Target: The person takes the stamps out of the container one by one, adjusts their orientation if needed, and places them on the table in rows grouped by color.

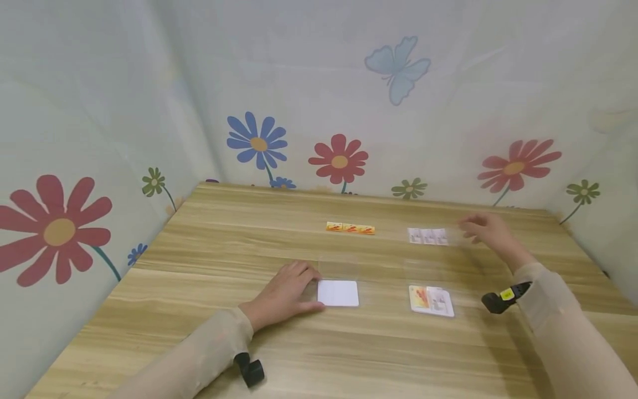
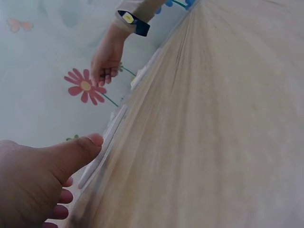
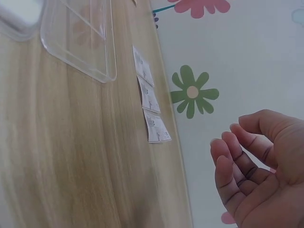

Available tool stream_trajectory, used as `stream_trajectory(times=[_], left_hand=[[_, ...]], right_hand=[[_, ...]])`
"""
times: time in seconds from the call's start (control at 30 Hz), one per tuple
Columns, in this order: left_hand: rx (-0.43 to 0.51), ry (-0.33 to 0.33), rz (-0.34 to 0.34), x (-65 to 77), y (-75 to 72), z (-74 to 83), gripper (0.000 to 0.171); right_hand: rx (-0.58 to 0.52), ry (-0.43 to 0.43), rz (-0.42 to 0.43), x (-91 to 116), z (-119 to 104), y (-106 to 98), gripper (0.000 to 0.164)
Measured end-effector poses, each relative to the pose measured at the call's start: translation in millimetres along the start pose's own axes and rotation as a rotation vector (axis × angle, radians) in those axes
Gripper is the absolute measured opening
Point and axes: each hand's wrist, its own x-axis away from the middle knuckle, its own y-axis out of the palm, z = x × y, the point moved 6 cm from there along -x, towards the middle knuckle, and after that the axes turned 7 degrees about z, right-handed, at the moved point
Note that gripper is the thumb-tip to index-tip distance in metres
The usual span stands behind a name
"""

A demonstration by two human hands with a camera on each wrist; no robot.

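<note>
My left hand (image 1: 286, 293) rests on the table at the left side of a small case with a white inside (image 1: 338, 293). Its thumb and fingertips touch the case's left edge, the thumb (image 2: 78, 151) lying straight. Above the table, just right of a row of pale printed slips (image 1: 427, 236), my right hand (image 1: 490, 235) hovers with loosely bent fingers and nothing in them. In the right wrist view the same slips (image 3: 151, 103) lie apart from the fingers. A second case (image 1: 431, 301) holds a yellow-orange slip and a pale one side by side.
Both cases have clear lids folded back toward the rear; the right lid (image 3: 78, 35) shows in the right wrist view. A row of yellow-orange slips (image 1: 350, 228) lies farther back on the wooden table (image 1: 199, 310). A flowered curtain (image 1: 309, 83) hangs behind the table.
</note>
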Motion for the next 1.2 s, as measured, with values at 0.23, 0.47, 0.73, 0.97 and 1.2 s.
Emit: stream_trajectory(times=[0.23, 0.47, 0.73, 0.97, 1.2], left_hand=[[-0.052, 0.044, 0.047, -2.5, -3.9, 4.2, 0.053], [-0.088, 0.086, 0.102, -9.0, -8.9, 9.9, 0.052], [-0.109, 0.099, 0.130, -15.9, -11.8, 19.4, 0.052], [-0.069, 0.117, 0.149, -28.3, -10.7, 34.6, 0.051], [-0.046, 0.117, 0.142, -35.2, -10.9, 46.9, 0.050]], right_hand=[[0.006, -0.037, 0.057, 14, -6, -5, 0.042], [-0.005, -0.064, 0.100, 32, -12, -8, 0.037], [0.027, -0.097, 0.120, 47, -22, -6, 0.036], [0.050, -0.123, 0.127, 57, -32, -5, 0.031], [0.058, -0.144, 0.115, 63, -43, -2, 0.029]])
